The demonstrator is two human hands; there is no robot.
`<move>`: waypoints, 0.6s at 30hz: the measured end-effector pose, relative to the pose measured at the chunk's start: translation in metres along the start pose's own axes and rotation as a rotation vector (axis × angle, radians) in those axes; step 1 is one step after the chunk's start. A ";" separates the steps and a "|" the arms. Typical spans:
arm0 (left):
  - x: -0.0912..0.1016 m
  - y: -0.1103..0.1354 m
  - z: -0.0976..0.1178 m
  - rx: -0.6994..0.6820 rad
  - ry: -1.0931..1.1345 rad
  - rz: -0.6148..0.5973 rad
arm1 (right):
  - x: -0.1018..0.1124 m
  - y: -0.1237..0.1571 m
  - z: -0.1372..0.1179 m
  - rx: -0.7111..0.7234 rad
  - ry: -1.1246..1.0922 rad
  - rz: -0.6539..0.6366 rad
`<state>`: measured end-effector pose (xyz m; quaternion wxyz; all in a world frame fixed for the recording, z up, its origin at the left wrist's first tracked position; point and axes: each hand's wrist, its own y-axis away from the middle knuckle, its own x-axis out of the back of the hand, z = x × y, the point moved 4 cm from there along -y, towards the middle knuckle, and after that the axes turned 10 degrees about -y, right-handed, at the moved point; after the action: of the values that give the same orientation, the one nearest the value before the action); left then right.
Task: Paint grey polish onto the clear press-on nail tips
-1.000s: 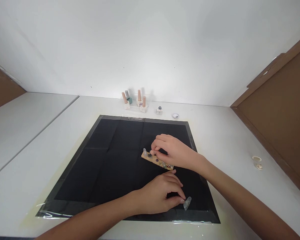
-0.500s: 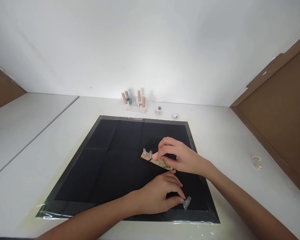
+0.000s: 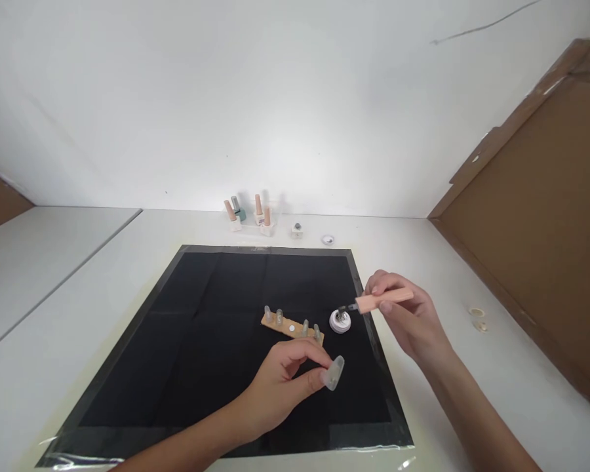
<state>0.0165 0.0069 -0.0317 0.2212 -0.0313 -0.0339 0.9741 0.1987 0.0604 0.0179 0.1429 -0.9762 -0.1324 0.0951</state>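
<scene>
My right hand (image 3: 408, 311) pinches a nail brush with a pink handle (image 3: 384, 300). Its dark bristles reach into a small round white pot (image 3: 340, 326), at or just above a dark, shiny gel. Between thumb and forefinger, my left hand (image 3: 290, 380) grips a clear false nail tip (image 3: 333, 373) by one end, wide face up. Just behind my left hand lies a tan display strip (image 3: 292, 330) with several clear nail tips standing on it and one bare white dot. My left fingers hide part of the strip's near edge.
A black mat (image 3: 201, 341) taped to the white table lies under the work. At the back stand several nail polish bottles (image 3: 267, 223), a small square bottle (image 3: 297, 231) and a round lid (image 3: 328, 240). Two small rings (image 3: 478, 320) lie at right, near a brown panel (image 3: 531, 216).
The brush has moved from the strip over to the pot, which my right hand hid before. My left hand has lifted the nail tip and turned it. The whole view has shifted slightly.
</scene>
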 end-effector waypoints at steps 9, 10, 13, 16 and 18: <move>-0.003 -0.003 0.004 0.012 -0.019 0.025 | -0.028 0.029 -0.013 0.091 -0.100 -0.281; -0.003 -0.003 0.003 0.020 -0.029 0.024 | -0.030 0.030 -0.014 0.097 -0.090 -0.303; -0.002 -0.004 0.002 0.030 -0.046 0.018 | -0.030 0.029 -0.013 0.141 -0.044 -0.323; -0.002 -0.005 0.001 0.024 -0.059 0.013 | -0.027 0.026 -0.011 0.151 0.025 -0.310; -0.002 -0.005 0.000 0.023 -0.072 0.013 | -0.023 0.024 -0.010 0.137 0.062 -0.276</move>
<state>0.0199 0.0105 -0.0311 0.2139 0.0062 -0.0306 0.9764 0.1845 0.0289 0.0236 0.2246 -0.9393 -0.2540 0.0530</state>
